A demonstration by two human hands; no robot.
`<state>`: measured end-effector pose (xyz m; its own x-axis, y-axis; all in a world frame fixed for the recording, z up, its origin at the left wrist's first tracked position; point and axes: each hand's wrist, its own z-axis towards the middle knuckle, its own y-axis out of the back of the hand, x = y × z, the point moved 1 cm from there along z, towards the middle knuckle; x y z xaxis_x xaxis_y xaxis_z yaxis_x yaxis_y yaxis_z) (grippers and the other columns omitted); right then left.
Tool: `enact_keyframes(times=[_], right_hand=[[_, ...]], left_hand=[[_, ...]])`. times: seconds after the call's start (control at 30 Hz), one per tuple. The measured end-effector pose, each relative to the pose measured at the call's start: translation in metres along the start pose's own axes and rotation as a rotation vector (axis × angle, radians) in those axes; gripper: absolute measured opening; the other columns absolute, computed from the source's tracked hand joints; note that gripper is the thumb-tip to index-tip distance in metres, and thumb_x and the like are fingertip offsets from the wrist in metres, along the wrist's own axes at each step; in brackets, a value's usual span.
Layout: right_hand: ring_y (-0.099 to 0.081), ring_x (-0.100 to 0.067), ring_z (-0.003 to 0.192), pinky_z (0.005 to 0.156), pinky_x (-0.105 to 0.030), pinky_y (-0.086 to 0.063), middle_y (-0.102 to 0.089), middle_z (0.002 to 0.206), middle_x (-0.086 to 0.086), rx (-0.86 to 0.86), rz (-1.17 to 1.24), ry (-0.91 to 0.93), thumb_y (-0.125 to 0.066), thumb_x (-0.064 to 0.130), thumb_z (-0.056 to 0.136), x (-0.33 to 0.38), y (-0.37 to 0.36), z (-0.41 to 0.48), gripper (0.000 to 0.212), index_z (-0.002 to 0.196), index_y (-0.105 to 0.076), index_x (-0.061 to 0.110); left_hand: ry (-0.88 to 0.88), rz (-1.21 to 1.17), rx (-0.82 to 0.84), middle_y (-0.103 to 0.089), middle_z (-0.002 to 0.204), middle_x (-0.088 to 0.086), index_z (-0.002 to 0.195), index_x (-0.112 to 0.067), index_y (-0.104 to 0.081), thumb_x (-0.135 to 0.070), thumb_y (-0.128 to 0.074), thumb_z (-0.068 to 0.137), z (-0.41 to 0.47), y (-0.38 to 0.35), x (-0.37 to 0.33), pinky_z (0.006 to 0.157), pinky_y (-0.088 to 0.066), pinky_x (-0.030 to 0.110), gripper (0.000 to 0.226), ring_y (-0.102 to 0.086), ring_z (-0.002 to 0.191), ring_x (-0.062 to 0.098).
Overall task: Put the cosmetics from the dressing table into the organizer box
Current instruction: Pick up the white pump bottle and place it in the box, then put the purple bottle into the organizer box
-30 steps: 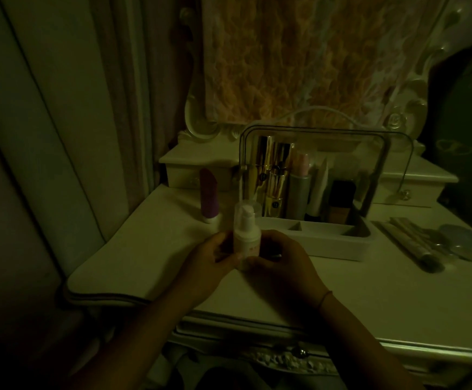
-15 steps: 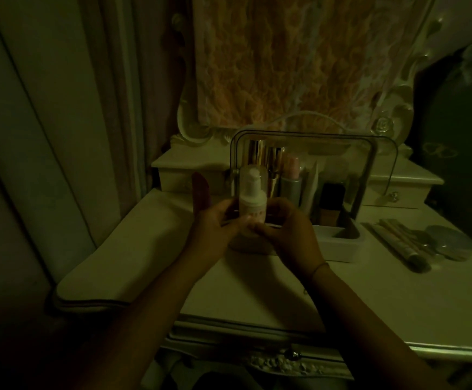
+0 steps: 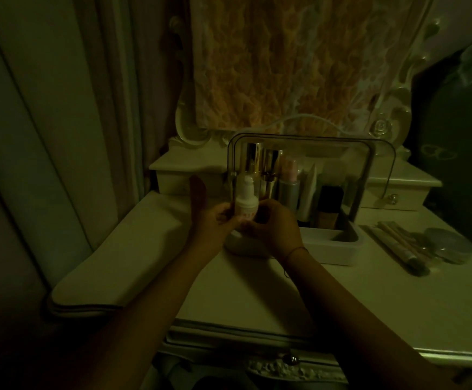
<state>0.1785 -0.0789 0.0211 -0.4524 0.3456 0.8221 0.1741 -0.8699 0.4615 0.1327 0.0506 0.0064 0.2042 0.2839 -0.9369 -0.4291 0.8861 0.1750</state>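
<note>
A small white pump bottle [image 3: 245, 203] with pink lettering is held upright between both hands, just over the left end of the white organizer box [image 3: 333, 249]. My left hand [image 3: 215, 223] pinches its left side and my right hand [image 3: 274, 225] pinches its right side. The box has a tall clear lid [image 3: 302, 142] standing open and holds gold tubes [image 3: 260, 167], a grey bottle with a pink cap [image 3: 288, 187], a white tube and a dark foundation bottle [image 3: 329, 204]. A purple item [image 3: 197, 190] stands behind my left hand, partly hidden.
On the cream dressing table [image 3: 285, 294], right of the box, lie several brushes or pencils [image 3: 398, 243] and a round compact [image 3: 448, 243]. A small drawer unit [image 3: 178, 167] stands at the back left and another at the back right. Patterned cloth covers the mirror. A curtain hangs at left.
Both hands lifted the pump bottle off the table and carried it up and back toward the organizer box; it now sits in front of the gold tubes.
</note>
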Motion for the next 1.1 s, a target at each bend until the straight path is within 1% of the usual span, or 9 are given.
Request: enact_keyframes(times=[0.17,0.27,0.4,0.5,0.63,0.73,0.83,0.97,1.1], right_hand=[[-0.061,-0.017,0.086,0.072,-0.026,-0.05,-0.067,0.101,-0.008,0.025,-0.091,-0.025,-0.078,0.025,0.071,-0.004,-0.002,0.004,0.04,0.103,-0.058,0.01],[-0.059,-0.014,0.082,0.068,-0.022,-0.048,-0.067,0.099,-0.007,0.016,-0.096,-0.024,-0.078,0.025,0.07,-0.006,-0.004,0.004,0.041,0.101,-0.057,0.011],[-0.06,-0.018,0.085,0.072,-0.031,-0.051,-0.065,0.1,-0.007,0.008,-0.148,-0.027,-0.079,0.028,0.069,-0.007,-0.005,0.004,0.043,0.1,-0.054,0.011],[-0.061,-0.021,0.089,0.077,-0.038,-0.053,-0.066,0.103,-0.007,0.024,-0.169,-0.037,-0.079,0.032,0.069,-0.007,-0.004,0.001,0.047,0.103,-0.054,0.011],[-0.061,-0.02,0.093,0.074,-0.033,-0.05,-0.065,0.108,-0.005,0.033,-0.217,-0.056,-0.074,0.036,0.073,-0.008,-0.004,-0.002,0.047,0.109,-0.054,0.013],[-0.061,-0.021,0.095,0.078,-0.036,-0.051,-0.065,0.11,-0.007,0.055,-0.258,-0.074,-0.07,0.036,0.077,-0.008,-0.004,-0.003,0.046,0.112,-0.054,0.011],[-0.061,-0.023,0.096,0.079,-0.038,-0.052,-0.064,0.11,-0.008,0.019,-0.238,-0.057,-0.069,0.033,0.079,-0.003,-0.003,-0.01,0.044,0.113,-0.053,0.009],[-0.059,-0.016,0.087,0.066,-0.024,-0.045,-0.062,0.098,-0.001,-0.266,-0.154,0.095,-0.066,0.028,0.081,0.012,-0.002,-0.032,0.028,0.103,-0.055,0.016],[-0.059,-0.009,0.082,0.071,-0.027,-0.052,-0.063,0.098,0.003,-0.221,-0.048,0.183,-0.063,0.024,0.084,0.033,-0.023,-0.047,0.019,0.101,-0.057,0.018]], left_hand=[[-0.007,0.001,-0.023,-0.06,0.086,-0.016,0.115,-0.019,-0.059,-0.01,-0.068,0.08,-0.002,0.0,0.004,0.059,-0.045,0.001,0.037,-0.058,0.074,-0.009],[-0.02,-0.001,-0.017,-0.059,0.086,-0.015,0.117,-0.016,-0.058,-0.007,-0.067,0.08,-0.002,0.0,0.005,0.059,-0.045,0.001,0.039,-0.06,0.07,-0.014],[-0.011,-0.004,0.008,-0.061,0.091,-0.012,0.119,-0.013,-0.057,-0.005,-0.066,0.081,-0.005,0.001,0.01,0.064,-0.047,0.003,0.04,-0.059,0.079,-0.007],[-0.009,-0.012,0.02,-0.06,0.092,-0.012,0.121,-0.013,-0.055,-0.003,-0.064,0.082,-0.006,0.002,0.013,0.063,-0.046,0.002,0.042,-0.06,0.072,-0.015],[-0.027,-0.017,0.011,-0.058,0.092,-0.018,0.113,-0.024,-0.055,-0.002,-0.063,0.082,-0.008,0.002,0.014,0.063,-0.043,-0.001,0.038,-0.056,0.073,-0.023],[-0.027,-0.007,0.001,-0.057,0.093,-0.022,0.116,-0.023,-0.056,-0.006,-0.064,0.082,-0.009,0.001,0.014,0.064,-0.045,0.0,0.039,-0.057,0.078,-0.017],[-0.007,-0.021,-0.003,-0.056,0.097,-0.019,0.12,-0.02,-0.055,-0.008,-0.064,0.083,-0.011,0.002,0.013,0.069,-0.048,0.01,0.04,-0.054,0.089,-0.007],[-0.045,-0.033,-0.108,-0.062,0.096,-0.013,0.11,-0.022,-0.06,-0.009,-0.065,0.082,-0.018,0.014,0.012,0.069,-0.049,0.012,0.031,-0.059,0.084,-0.002],[-0.049,0.008,-0.339,-0.062,0.085,-0.008,0.096,-0.024,-0.061,-0.014,-0.065,0.082,-0.018,0.038,0.014,0.061,-0.047,0.017,0.017,-0.059,0.077,0.009]])
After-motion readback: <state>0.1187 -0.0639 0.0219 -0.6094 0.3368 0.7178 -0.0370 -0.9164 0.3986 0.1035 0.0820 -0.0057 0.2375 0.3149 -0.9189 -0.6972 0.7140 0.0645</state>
